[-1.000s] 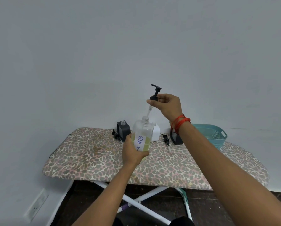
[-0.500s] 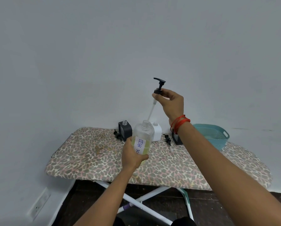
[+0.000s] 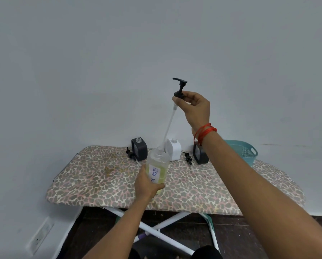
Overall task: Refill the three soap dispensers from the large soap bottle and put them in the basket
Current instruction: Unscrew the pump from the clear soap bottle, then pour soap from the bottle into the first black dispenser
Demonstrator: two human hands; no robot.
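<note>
My left hand (image 3: pixel 147 186) grips the large clear soap bottle (image 3: pixel 157 168) with yellow-green soap and a white label, held above the ironing board. My right hand (image 3: pixel 194 109) pinches the collar of the black pump head (image 3: pixel 179 88), raised high; its clear dip tube (image 3: pixel 168 128) still reaches into the bottle's neck. Behind stand a black dispenser (image 3: pixel 139 148) at left, a white dispenser (image 3: pixel 174 149) in the middle and a black dispenser (image 3: pixel 200 156) at right, partly behind my wrist. The teal basket (image 3: pixel 244 152) sits at the far right.
The leopard-print ironing board (image 3: pixel 193 191) stands against a white wall. Two small black pump heads lie on it, one pump (image 3: pixel 130 154) by the left dispenser, another pump (image 3: pixel 187 157) by the right one. A wall socket (image 3: pixel 39 238) is low at left.
My right hand has lifted the pump head higher, drawing most of the dip tube out of the large bottle. My left hand keeps holding the bottle.
</note>
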